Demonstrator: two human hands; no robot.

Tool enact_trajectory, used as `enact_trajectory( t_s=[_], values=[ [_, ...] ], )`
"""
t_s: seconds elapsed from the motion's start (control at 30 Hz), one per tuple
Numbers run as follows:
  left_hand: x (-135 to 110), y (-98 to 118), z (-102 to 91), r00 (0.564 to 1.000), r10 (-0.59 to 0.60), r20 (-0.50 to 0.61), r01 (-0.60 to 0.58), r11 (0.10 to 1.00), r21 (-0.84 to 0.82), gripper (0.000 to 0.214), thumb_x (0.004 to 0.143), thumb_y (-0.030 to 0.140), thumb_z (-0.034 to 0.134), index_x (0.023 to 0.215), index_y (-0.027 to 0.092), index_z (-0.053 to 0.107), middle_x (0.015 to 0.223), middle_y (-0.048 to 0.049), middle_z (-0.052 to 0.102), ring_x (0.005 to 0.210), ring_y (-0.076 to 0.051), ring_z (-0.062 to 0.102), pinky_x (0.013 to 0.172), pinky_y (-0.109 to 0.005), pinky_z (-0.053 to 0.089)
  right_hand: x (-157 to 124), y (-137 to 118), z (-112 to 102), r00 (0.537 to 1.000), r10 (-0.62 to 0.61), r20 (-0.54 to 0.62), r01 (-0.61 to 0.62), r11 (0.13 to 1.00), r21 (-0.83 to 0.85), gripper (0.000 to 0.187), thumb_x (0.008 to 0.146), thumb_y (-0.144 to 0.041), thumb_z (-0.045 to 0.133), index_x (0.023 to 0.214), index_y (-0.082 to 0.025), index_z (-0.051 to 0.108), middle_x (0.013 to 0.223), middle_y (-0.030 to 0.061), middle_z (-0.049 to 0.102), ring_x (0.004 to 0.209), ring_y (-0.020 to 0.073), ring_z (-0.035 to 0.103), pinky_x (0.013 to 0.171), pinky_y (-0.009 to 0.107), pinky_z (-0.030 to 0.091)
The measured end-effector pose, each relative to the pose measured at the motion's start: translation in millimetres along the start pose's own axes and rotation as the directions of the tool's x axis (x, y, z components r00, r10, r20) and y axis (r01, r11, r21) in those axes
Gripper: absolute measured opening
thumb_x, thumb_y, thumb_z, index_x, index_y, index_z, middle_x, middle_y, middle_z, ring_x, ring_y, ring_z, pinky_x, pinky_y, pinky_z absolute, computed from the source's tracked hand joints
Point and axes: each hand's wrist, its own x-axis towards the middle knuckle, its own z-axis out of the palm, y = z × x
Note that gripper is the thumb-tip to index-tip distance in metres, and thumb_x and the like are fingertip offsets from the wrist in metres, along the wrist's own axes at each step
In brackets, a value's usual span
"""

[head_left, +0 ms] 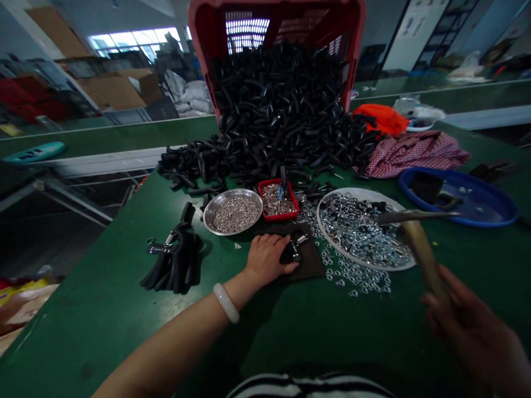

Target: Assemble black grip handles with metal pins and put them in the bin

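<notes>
Pin the black grip piece firmly on the dark mat just in front of the red tray, left hand grasping it with fingertips clear of the metal end, and strike squarely with the hammer clenched in the right hand.

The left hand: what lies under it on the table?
Under the left hand lies a black part with a metal piece, on a dark mat on the green table. The hand covers the part's left end.
</notes>
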Motion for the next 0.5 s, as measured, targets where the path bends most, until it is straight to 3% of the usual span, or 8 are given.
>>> enact_trajectory(
  t_s=[0.03, 0.07, 0.13, 0.2, 0.3, 0.4, 0.43, 0.5],
  values=[
    [0, 0, 1.4, 1.0, 0.003, 0.003, -0.003, 1.0, -0.004, 0.063, 0.069, 0.058, 0.055, 0.121, 0.023, 0.049, 0.112, -0.0066, 0.058, 0.1, -0.026, 0.048, 0.088, -0.04, 0.031, 0, -5, 7, 0.987, -0.156, 0.039, 0.159, 0.985, -0.072, 0.062, 0.081, -0.042, 0.049, 0.138, -0.027, 0.029, 0.079, 0.0101, 0.067, 0.059, 0.0235, 0.064, 0.046, 0.031, 0.054],
    [1, 0, 2.5, 1.0, 0.009, 0.002, -0.009, 1.0, -0.005, 0.063, 0.069, 0.058, 0.055, 0.121, 0.023, 0.05, 0.111, -0.0068, 0.058, 0.099, -0.025, 0.049, 0.087, -0.04, 0.032, 1, -12, 14, 0.945, -0.317, 0.08, 0.325, 0.936, -0.132, 0.058, 0.083, -0.039, 0.048, 0.137, -0.03, 0.03, 0.091, 0.0097, 0.067, 0.07, 0.0234, 0.066, 0.054, 0.031, 0.056],
    [2, 0, 3.5, 1.0, 0.025, -0.011, -0.025, 1.0, 0.001, 0.063, 0.068, 0.057, 0.056, 0.119, 0.021, 0.051, 0.11, -0.0074, 0.059, 0.097, -0.026, 0.051, 0.087, -0.04, 0.032, 7, -29, 30, 0.817, -0.549, 0.177, 0.576, 0.791, -0.204, 0.053, 0.085, -0.031, 0.042, 0.137, -0.033, 0.03, 0.111, 0.007, 0.062, 0.089, 0.0228, 0.064, 0.07, 0.034, 0.056],
    [3, -1, 3.2, 0.999, 0.044, -0.02, -0.043, 0.999, 0.011, 0.063, 0.067, 0.056, 0.057, 0.118, 0.02, 0.052, 0.109, -0.0082, 0.06, 0.096, -0.026, 0.052, 0.086, -0.04, 0.033, 18, -44, 43, 0.738, -0.619, 0.268, 0.674, 0.7, -0.237, 0.052, 0.087, -0.027, 0.038, 0.138, -0.031, 0.028, 0.11, 0.0061, 0.062, 0.09, 0.0217, 0.063, 0.074, 0.036, 0.054],
    [4, 0, 2.3, 0.998, 0.063, -0.019, -0.063, 0.998, 0.016, 0.063, 0.067, 0.055, 0.057, 0.118, 0.019, 0.052, 0.105, -0.0086, 0.061, 0.095, -0.026, 0.053, 0.087, -0.041, 0.033, 32, -54, 49, 0.695, -0.603, 0.391, 0.707, 0.67, -0.225, 0.053, 0.087, -0.026, 0.035, 0.139, -0.028, 0.027, 0.101, 0.0052, 0.065, 0.082, 0.0205, 0.065, 0.07, 0.035, 0.055],
    [2, 1, 3.6, 0.998, 0.057, -0.007, -0.057, 0.998, 0.005, 0.064, 0.068, 0.054, 0.056, 0.12, 0.018, 0.05, 0.107, -0.009, 0.059, 0.095, -0.026, 0.052, 0.085, -0.04, 0.035, 31, -49, 43, 0.684, -0.628, 0.373, 0.719, 0.668, -0.193, 0.053, 0.085, -0.026, 0.039, 0.137, -0.032, 0.029, 0.112, 0.004, 0.062, 0.091, 0.0216, 0.063, 0.076, 0.037, 0.054],
    [1, 1, 4.7, 0.999, 0.046, -0.004, -0.046, 0.999, 0.002, 0.064, 0.069, 0.053, 0.056, 0.122, 0.018, 0.048, 0.109, -0.0091, 0.059, 0.096, -0.027, 0.051, 0.085, -0.039, 0.036, 29, -45, 40, 0.708, -0.631, 0.316, 0.7, 0.685, -0.201, 0.053, 0.085, -0.027, 0.041, 0.137, -0.032, 0.03, 0.115, 0.004, 0.06, 0.093, 0.0225, 0.062, 0.078, 0.037, 0.053],
    [0, 3, 7.2, 1.0, 0.022, 0.002, -0.022, 1.0, 0.001, 0.068, 0.069, 0.053, 0.056, 0.126, 0.019, 0.043, 0.112, -0.0091, 0.057, 0.098, -0.027, 0.05, 0.083, -0.038, 0.037, 21, -35, 32, 0.82, -0.554, 0.148, 0.573, 0.786, -0.233, 0.055, 0.084, -0.031, 0.045, 0.137, -0.031, 0.03, 0.108, 0.0053, 0.064, 0.087, 0.0234, 0.064, 0.072, 0.035, 0.055]
  ],
)
